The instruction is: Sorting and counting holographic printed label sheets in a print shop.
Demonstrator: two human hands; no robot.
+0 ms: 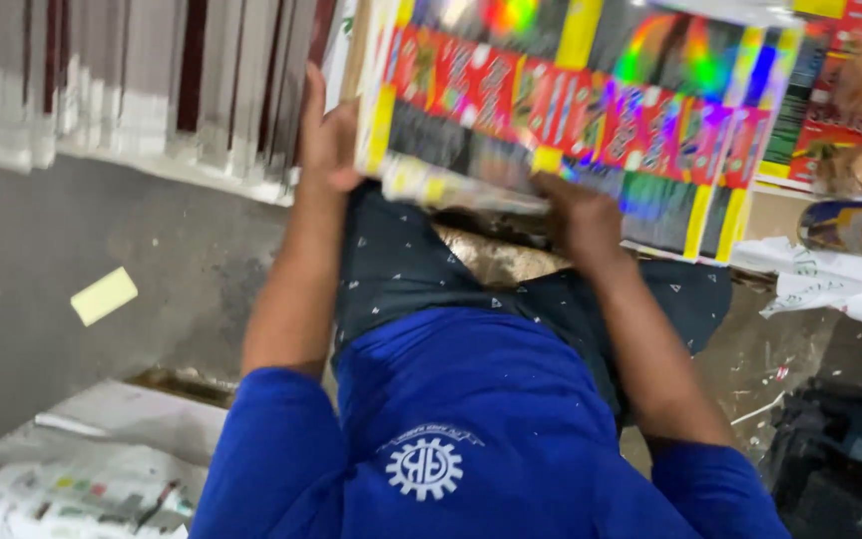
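Both hands clamp a glossy stack (571,110) over the lap: left hand (326,140) on its left edge, right hand (576,215) underneath, fingers hidden. Stack top is cut off. Grey floor (72,250) carries a yellow slip (104,295) and newspapers (62,489).

Glossy holographic foil sheet (591,110), matt concrete floor (102,240)

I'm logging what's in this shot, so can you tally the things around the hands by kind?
Hands on the stack: 2, left hand and right hand
Stack of shiny printed sheets: 1
Yellow paper slip on the floor: 1
Newspaper pile: 1
Crumpled white paper: 1
Total: 6
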